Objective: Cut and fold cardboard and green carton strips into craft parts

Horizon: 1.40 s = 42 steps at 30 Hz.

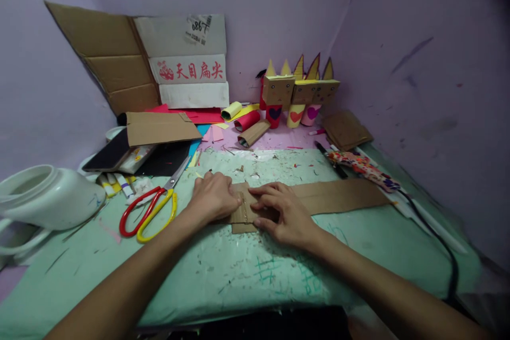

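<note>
A small cardboard piece lies on the green table cover between my hands, with a strip of glossy, glue-like material on it. My left hand has its fingers curled together on the piece's left part. My right hand rests at its right side, fingers bent and spread, thumb near the lower edge and fingertips on the upper part. A long cardboard strip runs out to the right from behind my right hand. Red-and-yellow scissors lie partly open left of my left hand.
Cardboard figures with pointed tops stand at the back, near paper rolls. A white jug is at the left. A patterned tool with a black cord lies right. Folded cardboard leans on the wall.
</note>
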Each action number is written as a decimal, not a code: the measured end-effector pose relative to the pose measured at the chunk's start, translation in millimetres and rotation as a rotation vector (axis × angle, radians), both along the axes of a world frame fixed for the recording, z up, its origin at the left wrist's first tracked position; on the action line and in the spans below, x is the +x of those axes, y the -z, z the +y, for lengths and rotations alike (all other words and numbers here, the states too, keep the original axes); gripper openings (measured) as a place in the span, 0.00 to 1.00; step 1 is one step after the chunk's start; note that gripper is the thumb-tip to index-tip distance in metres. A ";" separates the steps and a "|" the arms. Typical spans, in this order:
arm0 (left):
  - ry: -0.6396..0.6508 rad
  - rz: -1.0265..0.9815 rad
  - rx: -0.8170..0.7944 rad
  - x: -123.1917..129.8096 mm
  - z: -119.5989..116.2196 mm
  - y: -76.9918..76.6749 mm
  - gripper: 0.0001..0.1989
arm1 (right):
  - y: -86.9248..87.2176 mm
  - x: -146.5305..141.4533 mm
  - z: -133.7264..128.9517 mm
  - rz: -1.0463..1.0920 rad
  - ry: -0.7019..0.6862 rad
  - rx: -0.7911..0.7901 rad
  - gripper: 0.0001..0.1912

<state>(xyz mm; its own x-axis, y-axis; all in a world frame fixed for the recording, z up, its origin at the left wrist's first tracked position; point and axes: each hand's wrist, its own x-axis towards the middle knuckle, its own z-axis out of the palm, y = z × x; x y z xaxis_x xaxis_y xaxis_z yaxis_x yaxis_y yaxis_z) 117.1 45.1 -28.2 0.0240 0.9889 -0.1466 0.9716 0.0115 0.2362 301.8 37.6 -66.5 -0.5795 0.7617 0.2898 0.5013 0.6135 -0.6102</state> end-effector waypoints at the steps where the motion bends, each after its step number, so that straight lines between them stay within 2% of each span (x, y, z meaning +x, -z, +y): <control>1: 0.005 0.024 -0.027 0.1 1.6 -3.6 0.10 | -0.1 0.0 0.1 0.000 -0.001 -0.002 0.10; 7: -0.013 0.126 -0.187 5.5 15.2 -17.1 0.11 | -1.4 0.3 0.0 0.001 0.010 -0.009 0.11; 11: -0.023 0.158 -0.229 10.0 18.1 -22.1 0.09 | -1.9 0.1 -0.2 -0.001 0.007 -0.003 0.11; 42: 0.042 0.059 -0.089 1.0 1.1 -11.0 0.14 | 0.7 0.3 -2.2 0.020 0.020 -0.022 0.09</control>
